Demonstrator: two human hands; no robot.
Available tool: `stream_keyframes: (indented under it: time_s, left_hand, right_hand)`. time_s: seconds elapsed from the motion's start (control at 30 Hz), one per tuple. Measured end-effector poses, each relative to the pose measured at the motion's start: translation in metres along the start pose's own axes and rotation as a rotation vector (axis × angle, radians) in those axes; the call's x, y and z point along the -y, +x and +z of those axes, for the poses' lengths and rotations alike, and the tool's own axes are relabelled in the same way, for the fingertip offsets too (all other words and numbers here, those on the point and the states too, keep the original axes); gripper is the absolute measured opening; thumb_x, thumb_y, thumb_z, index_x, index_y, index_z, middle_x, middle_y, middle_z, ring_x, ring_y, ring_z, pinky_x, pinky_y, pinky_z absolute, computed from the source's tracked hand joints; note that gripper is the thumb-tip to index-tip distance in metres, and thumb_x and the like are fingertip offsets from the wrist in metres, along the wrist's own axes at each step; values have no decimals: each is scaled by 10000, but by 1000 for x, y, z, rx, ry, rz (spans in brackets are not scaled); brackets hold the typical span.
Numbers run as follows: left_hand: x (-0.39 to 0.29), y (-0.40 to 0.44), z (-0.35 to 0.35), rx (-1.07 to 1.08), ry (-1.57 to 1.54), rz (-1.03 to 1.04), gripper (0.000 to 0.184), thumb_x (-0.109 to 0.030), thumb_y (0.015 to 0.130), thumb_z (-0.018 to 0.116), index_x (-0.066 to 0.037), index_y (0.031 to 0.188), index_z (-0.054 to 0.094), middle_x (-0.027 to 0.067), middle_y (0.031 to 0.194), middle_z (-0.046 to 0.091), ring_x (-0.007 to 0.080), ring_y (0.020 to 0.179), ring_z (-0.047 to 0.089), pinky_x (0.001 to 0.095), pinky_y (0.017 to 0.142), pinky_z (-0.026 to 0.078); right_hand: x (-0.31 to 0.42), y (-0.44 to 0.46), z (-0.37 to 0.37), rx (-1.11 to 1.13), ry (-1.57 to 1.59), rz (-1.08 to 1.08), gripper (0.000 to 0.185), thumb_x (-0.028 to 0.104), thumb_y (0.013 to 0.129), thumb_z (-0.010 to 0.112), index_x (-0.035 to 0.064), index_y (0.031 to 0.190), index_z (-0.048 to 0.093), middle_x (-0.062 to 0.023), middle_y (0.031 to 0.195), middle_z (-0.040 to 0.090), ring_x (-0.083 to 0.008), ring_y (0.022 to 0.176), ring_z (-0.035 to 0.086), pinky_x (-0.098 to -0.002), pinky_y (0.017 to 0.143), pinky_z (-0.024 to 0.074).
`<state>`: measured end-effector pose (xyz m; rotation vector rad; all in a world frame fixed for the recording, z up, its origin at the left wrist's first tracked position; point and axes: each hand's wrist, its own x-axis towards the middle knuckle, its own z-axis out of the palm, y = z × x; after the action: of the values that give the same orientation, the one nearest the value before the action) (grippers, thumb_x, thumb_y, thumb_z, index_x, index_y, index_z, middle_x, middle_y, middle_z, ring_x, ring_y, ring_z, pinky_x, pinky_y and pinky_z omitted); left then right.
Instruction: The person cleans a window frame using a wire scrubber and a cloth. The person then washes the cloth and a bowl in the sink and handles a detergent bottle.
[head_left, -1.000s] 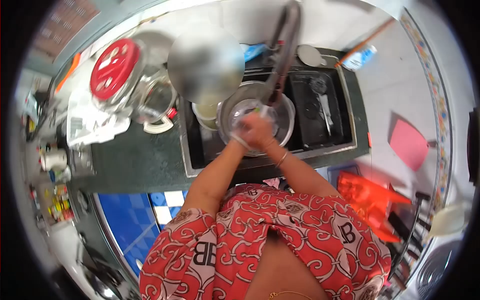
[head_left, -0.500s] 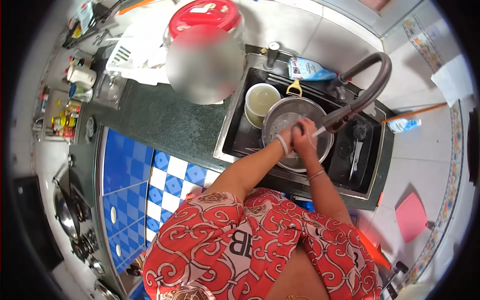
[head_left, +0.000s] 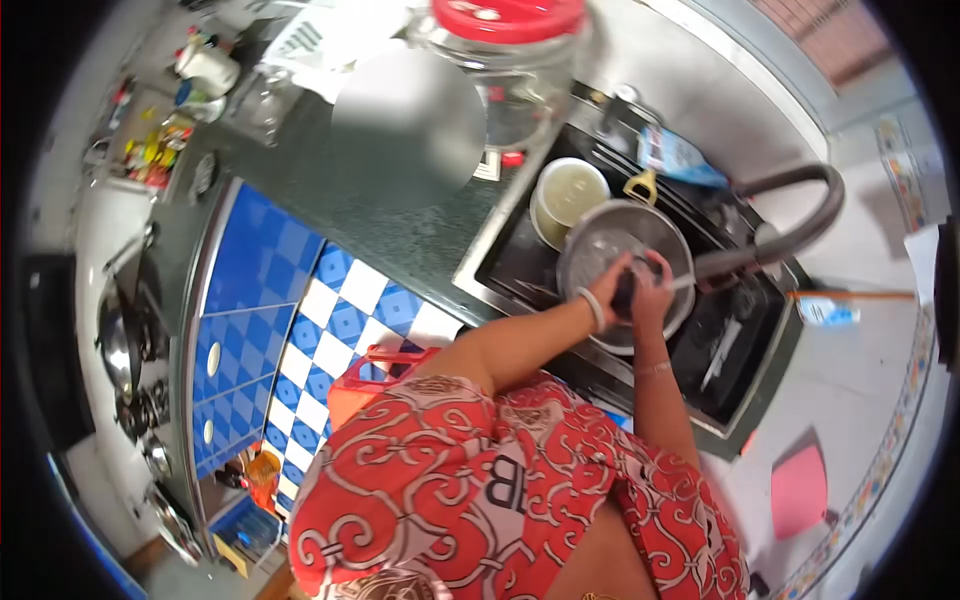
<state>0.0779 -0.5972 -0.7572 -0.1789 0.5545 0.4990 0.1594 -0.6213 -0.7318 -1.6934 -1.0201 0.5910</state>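
Note:
My left hand (head_left: 604,284), with a pale band at the wrist, and my right hand (head_left: 652,292) are together over a round metal bowl (head_left: 682,238) in the sink. Both close around a small dark object (head_left: 624,292), whose kind I cannot make out. Clear water shows in the bowl. From the dark tap (head_left: 735,262) a thin stream runs beside my right hand. A white tub (head_left: 545,222) with cloudy liquid stands against the bowl's left side. Behind the bowl lies a yellow-handled peeler (head_left: 640,187).
The black sink (head_left: 500,262) has a metal rim, and a long utensil (head_left: 722,352) lies in its right part. Behind it rests a blue-and-white packet (head_left: 682,158). A large jar with a red lid (head_left: 510,18) stands on the dark counter (head_left: 300,190). A pink board (head_left: 800,490) is at right.
The camera view has tilted, so the sink appears shifted right and turned. My hands stay over the bowl, and the dark object between them now shows more.

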Motion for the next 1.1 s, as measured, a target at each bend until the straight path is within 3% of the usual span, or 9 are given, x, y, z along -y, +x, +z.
stream_keyframes:
  time_s: [0.1, 0.13, 0.23, 0.47, 0.87, 0.93, 1.0, 1.07, 1.1]
  left_hand:
    - [-10, -4, 7, -136, 394, 596, 298, -245, 753, 646, -105, 1008, 583, 60, 1016, 600, 219, 955, 556, 335, 825, 452]
    - [-17, -8, 10, -212, 659, 755, 279, -212, 743, 635, -95, 991, 585, 66, 1002, 597, 226, 949, 553, 339, 821, 448]
    - [-27, -25, 19, -257, 1327, 1307, 271, -99, 664, 587, -73, 933, 601, 103, 935, 586, 273, 906, 545, 369, 827, 430]
    - [-53, -55, 30, 39, 1857, 1580, 115, -128, 611, 616, -168, 718, 635, 13, 905, 597, 237, 893, 533, 382, 742, 397]
    - [-99, -64, 14, 439, 2034, 1675, 57, -196, 605, 615, -171, 636, 574, -9, 814, 579, 218, 853, 544, 377, 702, 443]
    - [-106, -66, 6, 415, 1994, 1597, 100, -212, 638, 609, -162, 720, 585, 21, 834, 583, 229, 871, 544, 378, 723, 449]
    - [-123, -82, 6, 351, 1800, 1508, 232, -226, 677, 595, -140, 892, 586, 71, 871, 586, 267, 919, 539, 381, 772, 446]
    - [-141, -93, 1, 232, 1540, 1385, 365, -246, 705, 587, -107, 1040, 550, 127, 916, 588, 315, 956, 536, 386, 814, 442]
    - [-149, -96, -12, 155, 1429, 1269, 421, -260, 717, 589, -88, 1095, 526, 157, 938, 588, 338, 963, 539, 386, 823, 442]
  right_hand:
    - [12, -7, 4, 53, 586, 262, 245, 183, 839, 542, 36, 1034, 557, -99, 994, 581, -180, 875, 565, -320, 810, 460]
    - [13, -10, 4, 55, 278, 86, 252, 166, 868, 501, 18, 1068, 538, -109, 1050, 570, -199, 902, 576, -341, 829, 466]
    - [-11, 1, 18, -44, 1131, 766, 218, 168, 871, 475, 55, 1027, 576, -94, 1015, 602, -242, 909, 595, -364, 831, 480]
    - [-27, 2, 42, 177, 1289, 707, 178, 176, 883, 452, 80, 976, 569, -53, 957, 581, -181, 892, 555, -296, 814, 449]
    - [-8, 8, 76, 253, 1028, 671, 140, 126, 857, 461, 85, 956, 552, -47, 996, 562, -170, 913, 541, -283, 807, 436]
    - [-2, 6, 72, 427, 120, -39, 136, 117, 853, 463, 86, 953, 549, -46, 1003, 559, -168, 916, 538, -281, 806, 434]
    - [13, 15, 63, 481, 15, -240, 132, 109, 849, 464, 87, 949, 546, -45, 1009, 556, -166, 920, 536, -279, 805, 432]
    - [55, 31, 79, 482, 1045, 863, 420, 403, 885, 432, 51, 1091, 529, -117, 1098, 560, -262, 1019, 539, -402, 883, 425]
    - [66, 33, 82, 594, 957, 737, 477, 401, 905, 390, 31, 1191, 483, -146, 1175, 532, -282, 1079, 515, -438, 921, 407]
